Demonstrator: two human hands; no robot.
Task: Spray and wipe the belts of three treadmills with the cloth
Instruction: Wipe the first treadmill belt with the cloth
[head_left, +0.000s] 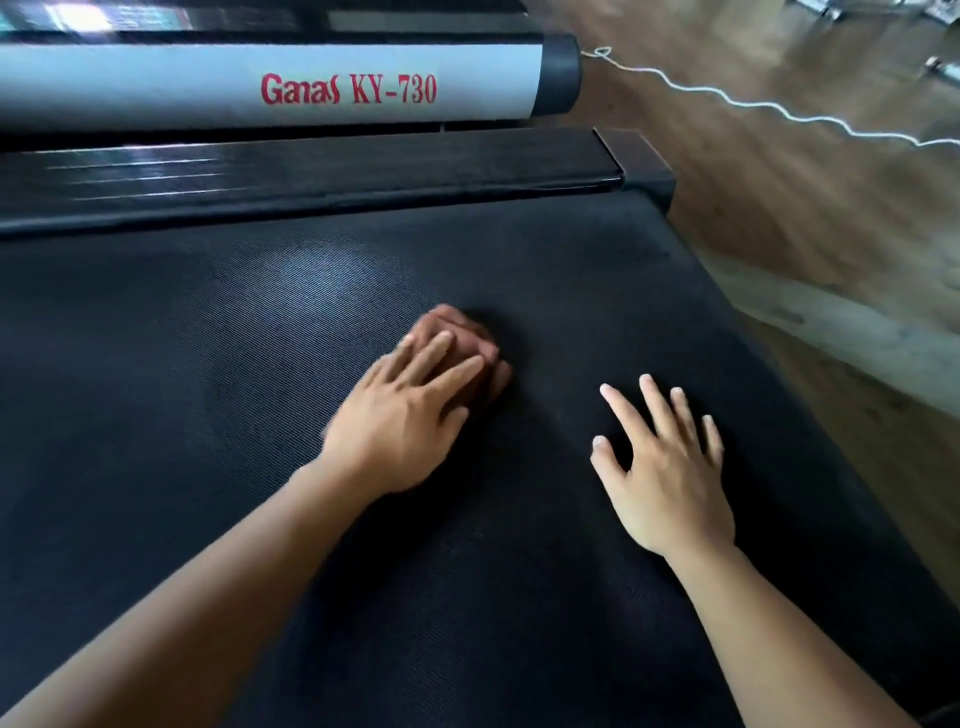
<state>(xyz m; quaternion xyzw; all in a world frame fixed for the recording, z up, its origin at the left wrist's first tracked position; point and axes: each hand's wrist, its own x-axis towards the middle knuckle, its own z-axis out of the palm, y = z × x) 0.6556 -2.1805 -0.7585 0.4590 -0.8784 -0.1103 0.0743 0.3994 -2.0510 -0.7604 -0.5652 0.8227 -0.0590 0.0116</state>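
Note:
A black ribbed treadmill belt (260, 467) fills most of the view. A bunched brown cloth (470, 338) lies on it near the middle. My left hand (400, 415) presses down on the cloth with straight fingers laid across it. My right hand (665, 467) rests flat on the bare belt to the right of the cloth, fingers spread, holding nothing. A paler patch (311, 280) shows on the belt beyond the cloth. No spray bottle is in view.
A glossy black side rail (311, 176) borders the belt's far side. Beyond it lies a grey tube (208, 88) lettered "Ganas KY-730" with a black end cap. Wooden floor (779, 182) with a white wavy cord (753, 104) lies to the right.

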